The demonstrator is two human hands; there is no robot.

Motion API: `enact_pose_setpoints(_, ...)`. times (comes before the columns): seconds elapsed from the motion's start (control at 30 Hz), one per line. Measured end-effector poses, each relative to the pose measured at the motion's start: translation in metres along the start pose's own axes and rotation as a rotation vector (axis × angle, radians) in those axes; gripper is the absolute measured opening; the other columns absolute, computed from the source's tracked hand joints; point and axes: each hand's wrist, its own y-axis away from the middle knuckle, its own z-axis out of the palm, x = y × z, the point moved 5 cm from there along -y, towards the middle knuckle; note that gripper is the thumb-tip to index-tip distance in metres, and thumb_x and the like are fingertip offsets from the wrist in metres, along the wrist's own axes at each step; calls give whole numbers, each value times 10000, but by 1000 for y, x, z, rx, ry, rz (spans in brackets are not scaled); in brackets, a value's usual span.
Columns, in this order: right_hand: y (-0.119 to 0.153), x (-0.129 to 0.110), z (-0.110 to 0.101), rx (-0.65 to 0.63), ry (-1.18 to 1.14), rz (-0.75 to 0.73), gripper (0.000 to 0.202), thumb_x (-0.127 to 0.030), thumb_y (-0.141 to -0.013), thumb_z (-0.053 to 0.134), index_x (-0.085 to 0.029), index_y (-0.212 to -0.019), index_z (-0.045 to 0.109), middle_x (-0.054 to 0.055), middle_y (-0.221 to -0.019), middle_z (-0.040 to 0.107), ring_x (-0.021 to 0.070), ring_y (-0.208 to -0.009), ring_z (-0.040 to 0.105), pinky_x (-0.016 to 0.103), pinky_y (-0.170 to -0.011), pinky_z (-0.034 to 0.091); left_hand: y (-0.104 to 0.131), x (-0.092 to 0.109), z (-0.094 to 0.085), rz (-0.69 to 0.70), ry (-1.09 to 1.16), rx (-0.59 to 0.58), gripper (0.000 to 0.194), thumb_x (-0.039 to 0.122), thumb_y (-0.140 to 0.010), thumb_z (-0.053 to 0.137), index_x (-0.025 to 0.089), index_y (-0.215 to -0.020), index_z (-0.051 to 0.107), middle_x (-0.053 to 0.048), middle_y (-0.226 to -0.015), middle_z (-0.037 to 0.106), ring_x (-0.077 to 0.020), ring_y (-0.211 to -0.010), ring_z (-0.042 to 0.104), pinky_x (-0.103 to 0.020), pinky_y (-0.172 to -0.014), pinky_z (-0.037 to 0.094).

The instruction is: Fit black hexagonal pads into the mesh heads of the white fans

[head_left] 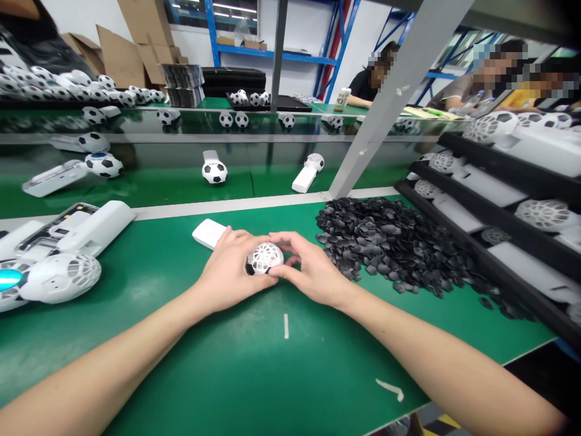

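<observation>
Head view, frame centre: left hand and right hand both closing grip around white ball-shaped fan on green desk. Few black patches fitted; most sockets bare. Black patch pile lying right of centre.

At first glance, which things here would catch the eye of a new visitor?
Probably the heap of small black pieces on the green table, right of the hands. At centre, the left hand and right hand hold a white fan with a ball-shaped head. Football-patterned fans lie beyond, on the belt.
</observation>
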Motion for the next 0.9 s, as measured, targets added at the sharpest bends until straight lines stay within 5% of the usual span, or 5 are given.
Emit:
enact_pose_setpoints(0.2, 1, 7, -60, 131, 368, 114, 72, -232, -766, 612, -183, -818, 622, 25, -871, 597, 133, -761, 581, 240, -645, 460, 3, -3, 4, 42, -10, -153, 655, 443, -680, 624, 268, -1271, 401, -77, -1270, 434, -316, -1205, 299, -506, -983, 254)
enact_pose_setpoints(0.3, 7, 19, -80, 89, 595, 247, 65, -227, -726, 662, -185, -775, 652, 6, -760, 598, 121, -646, 567, 242, -635, 443, 5, -2, 4, -52, -123, -41, 720, 568, -639, 617, 255, -1260, 430, -108, -1231, 427, -356, -1175, 300, -542, -957, 262)
enact_pose_setpoints(0.43, 9, 25, -66, -82, 743, 256, 129, -212, -746, 653, -199, -873, 674, 24, -842, 635, 158, -793, 583, 242, -721, 437, 3, 2, 4, -53, -92, -23, 622, 533, -696, 583, 236, -1229, 465, -85, -1049, 506, -291, -1046, 427, -479, -915, 349)
enact_pose_setpoints(0.63, 2, 21, -40, -132, 1077, 73, 184, -140, -849, 476, -119, -802, 653, 107, -780, 627, 229, -805, 565, 329, -723, 433, 5, 2, 0, 47, 171, -194, 579, 231, -732, 535, 283, -1283, 364, -33, -1326, 385, -242, -1225, 356, -388, -1002, 330)
enact_pose_setpoints(0.9, 12, -14, -38, -66, 301, -109, 94, -184, -842, 532, -191, -856, 625, -3, -845, 645, 112, -774, 583, 224, -718, 451, 5, 6, 7, 99, 295, -188, 545, 137, -666, 542, 255, -1184, 417, -41, -1278, 400, -227, -1205, 374, -392, -1033, 297)
